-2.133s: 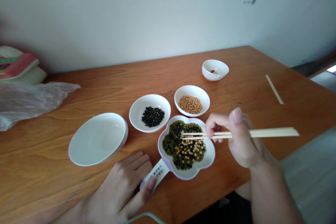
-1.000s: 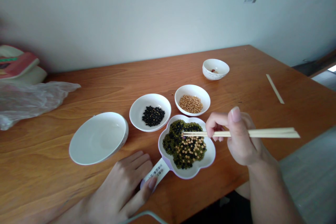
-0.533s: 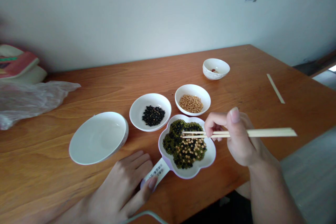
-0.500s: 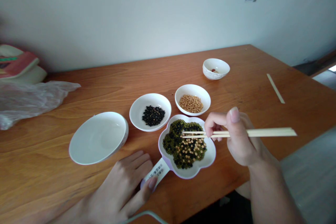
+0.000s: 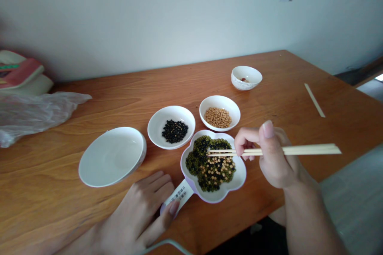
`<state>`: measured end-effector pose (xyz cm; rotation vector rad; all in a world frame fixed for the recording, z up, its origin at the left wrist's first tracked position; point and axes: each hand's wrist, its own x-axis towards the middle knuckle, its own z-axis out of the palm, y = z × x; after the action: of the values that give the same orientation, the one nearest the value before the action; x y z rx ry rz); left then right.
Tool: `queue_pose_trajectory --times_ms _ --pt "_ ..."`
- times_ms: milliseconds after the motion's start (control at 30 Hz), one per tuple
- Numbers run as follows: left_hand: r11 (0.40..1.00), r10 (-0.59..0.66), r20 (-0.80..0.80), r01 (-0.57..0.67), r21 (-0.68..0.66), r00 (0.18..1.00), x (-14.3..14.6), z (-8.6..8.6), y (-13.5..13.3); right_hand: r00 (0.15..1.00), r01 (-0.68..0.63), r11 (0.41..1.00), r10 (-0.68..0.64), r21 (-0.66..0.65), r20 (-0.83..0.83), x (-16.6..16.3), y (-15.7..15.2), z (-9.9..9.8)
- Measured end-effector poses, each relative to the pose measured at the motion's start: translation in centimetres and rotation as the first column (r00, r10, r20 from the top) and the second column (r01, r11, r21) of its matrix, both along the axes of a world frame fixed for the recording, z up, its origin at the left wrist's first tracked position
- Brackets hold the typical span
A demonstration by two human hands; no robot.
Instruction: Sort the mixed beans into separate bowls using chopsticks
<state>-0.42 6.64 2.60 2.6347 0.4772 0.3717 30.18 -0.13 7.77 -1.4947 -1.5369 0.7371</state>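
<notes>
My right hand (image 5: 269,155) is closed round a pair of wooden chopsticks (image 5: 311,150). Their tips reach into a white flower-shaped dish (image 5: 239,175) with a purple rim and a handle. Inside lie mixed beans (image 5: 209,167): green, black and tan ones. Whether the tips pinch a bean is too small to tell for sure. My left hand (image 5: 143,207) grips the dish's labelled handle (image 5: 181,195) between thumb and fingers. Just behind the dish stand a white bowl (image 5: 155,127) of black beans (image 5: 175,131) and another white bowl (image 5: 235,105) of soybeans (image 5: 218,117).
A larger white bowl (image 5: 110,159) stands at the left. Farther back is a small bowl (image 5: 247,83) with a few reddish bits. A pale strip (image 5: 314,100) lies at the right. A crumpled plastic bag (image 5: 38,111) and a red-and-cream box (image 5: 24,73) sit far left.
The chopstick tips have drawn slightly closer together inside the dish. My left hand and the bowls stay in place.
</notes>
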Motion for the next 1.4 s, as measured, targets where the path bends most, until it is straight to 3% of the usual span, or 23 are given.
queue_pose_trajectory --times_ms 567,733,867,933,1033,1167,1400 --pt "1.000 0.008 -0.010 -0.008 -0.011 1.000 -0.1 0.2 0.0 0.998 0.031 0.999 -0.029 0.043 -0.060 0.3 -0.4 -0.1" --pt "0.999 -0.001 -0.029 0.000 -0.043 1.000 -0.4 -0.4 0.1 0.983 0.169 0.976 -0.157 0.137 -0.093 0.9 -0.7 0.4" --pt "0.998 -0.010 -0.047 0.007 -0.068 0.999 -0.4 -0.5 0.1 0.949 0.311 0.910 -0.285 0.273 -0.132 1.3 -0.7 1.0" --pt "0.999 -0.010 -0.041 0.008 -0.051 0.999 -0.3 -0.3 0.1 0.938 0.346 0.898 -0.319 0.274 -0.140 1.4 -0.8 1.2" --pt "1.000 0.002 0.006 -0.002 -0.008 1.000 0.0 0.3 0.1 0.955 0.290 0.941 -0.275 0.176 -0.108 1.6 -0.8 1.1" --pt "1.000 0.003 0.049 -0.004 0.017 0.999 0.2 0.8 0.1 0.991 0.116 0.992 -0.114 0.038 -0.064 1.6 -0.6 0.2" --pt "1.000 0.005 0.021 -0.005 0.002 1.000 -0.3 -0.4 -0.1 0.999 0.049 0.999 -0.049 0.015 0.012 0.8 -0.1 -0.5"
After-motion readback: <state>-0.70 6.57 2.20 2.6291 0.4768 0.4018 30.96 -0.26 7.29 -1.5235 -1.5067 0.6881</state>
